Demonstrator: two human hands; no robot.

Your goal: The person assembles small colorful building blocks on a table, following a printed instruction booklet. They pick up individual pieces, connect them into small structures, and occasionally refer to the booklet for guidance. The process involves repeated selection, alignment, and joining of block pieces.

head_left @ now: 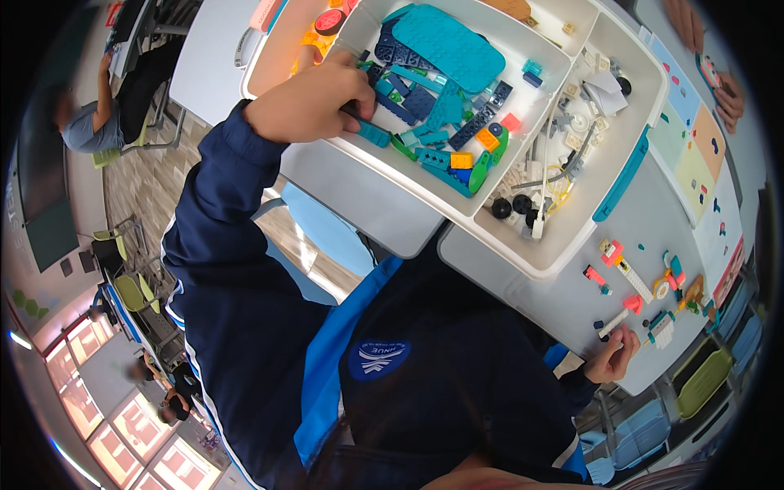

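My left hand [314, 100] reaches over the wall of a white tray [445, 214], into a compartment of blue and teal bricks. Its fingers are bent and closed; what they grip is hidden. A teal brick [374, 135] lies just beneath the thumb, and a large teal plate [449, 47] is farther in. At the lower right, my right hand [612, 357] rests by the table's edge, loosely curled, with nothing visible in it. Closest to its fingertips is a white beam with a coral piece [614, 322]. A small white brick assembly [660, 329] lies just to its right.
Wheels and grey-white parts [523, 204] fill the tray's right compartment; orange pieces [314, 41] lie in the left one. A coral-and-white build [629, 269] lies on the grey table beside a printed sheet [702, 155]. Another person's hand [727, 102] is at the upper right.
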